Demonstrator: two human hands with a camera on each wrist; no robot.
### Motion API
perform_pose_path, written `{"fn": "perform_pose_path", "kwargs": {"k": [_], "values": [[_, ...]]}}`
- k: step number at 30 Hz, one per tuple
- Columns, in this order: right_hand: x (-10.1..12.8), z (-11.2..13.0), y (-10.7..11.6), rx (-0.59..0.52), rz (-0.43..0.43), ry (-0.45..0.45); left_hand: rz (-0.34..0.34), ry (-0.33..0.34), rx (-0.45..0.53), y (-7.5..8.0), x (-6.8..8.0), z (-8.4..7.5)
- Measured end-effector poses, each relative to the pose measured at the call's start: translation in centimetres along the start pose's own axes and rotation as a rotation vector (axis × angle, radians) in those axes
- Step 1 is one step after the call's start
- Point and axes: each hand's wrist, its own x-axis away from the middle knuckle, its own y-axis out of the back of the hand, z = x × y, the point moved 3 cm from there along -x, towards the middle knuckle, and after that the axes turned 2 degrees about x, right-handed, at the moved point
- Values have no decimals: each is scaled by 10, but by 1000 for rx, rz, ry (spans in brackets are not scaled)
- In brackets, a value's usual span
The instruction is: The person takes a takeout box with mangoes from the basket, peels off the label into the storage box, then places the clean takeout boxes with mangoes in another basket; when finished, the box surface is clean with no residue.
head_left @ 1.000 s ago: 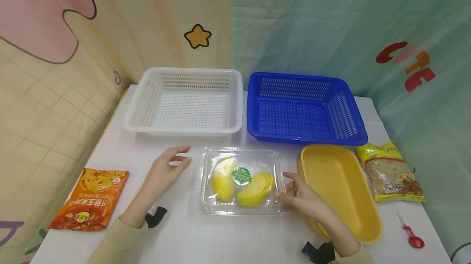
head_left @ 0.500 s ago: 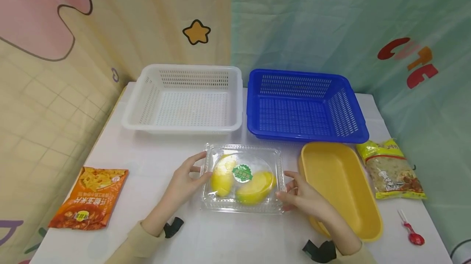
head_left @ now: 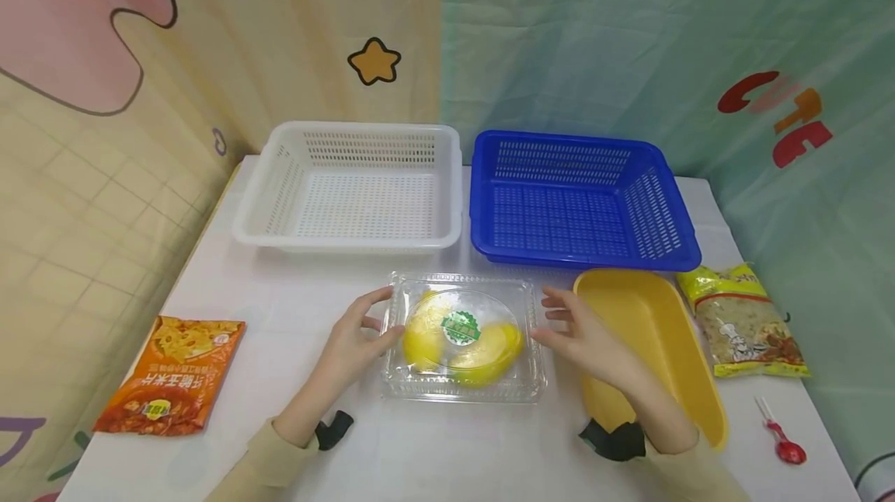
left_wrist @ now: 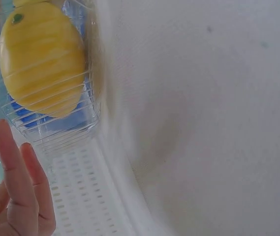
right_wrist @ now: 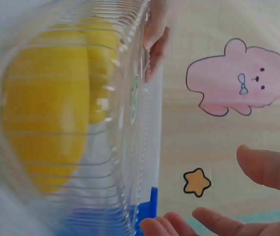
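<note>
We see a white-covered bench (head_left: 433, 451) set against hanging cloth. Beige cloth (head_left: 280, 43) spans the left and part of the back; green cloth (head_left: 594, 36) covers the right. On the beige we find an orange star (head_left: 374, 62), faint grid lines (head_left: 105, 207) and a pink cartoon animal (right_wrist: 248, 78); on the green, red and orange letters (head_left: 797, 146).

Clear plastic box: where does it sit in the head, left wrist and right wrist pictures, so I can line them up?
Head: the clear plastic box lies just below the centre.
Left wrist: the clear plastic box is in the upper left, cut off by the top edge.
Right wrist: the clear plastic box fills most of the left half.
Shared landmark: the yellow fruit inside it shows in all three.
</note>
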Motion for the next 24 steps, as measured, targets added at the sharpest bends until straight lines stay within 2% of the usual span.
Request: {"fn": "perform_pose_path", "kwargs": {"k": [4,12,18,24], "values": [[-23,28,2,76,40,115,-6,15,3,1,1,0],[-74,69,-26,311,233,259,-17,23,0,0,3,-1],[-88,82,-45,492,289,262,-13,15,2,-1,3,-3],[-88,84,-55,544,311,211,-10,1,-1,-1,2,-4]]}}
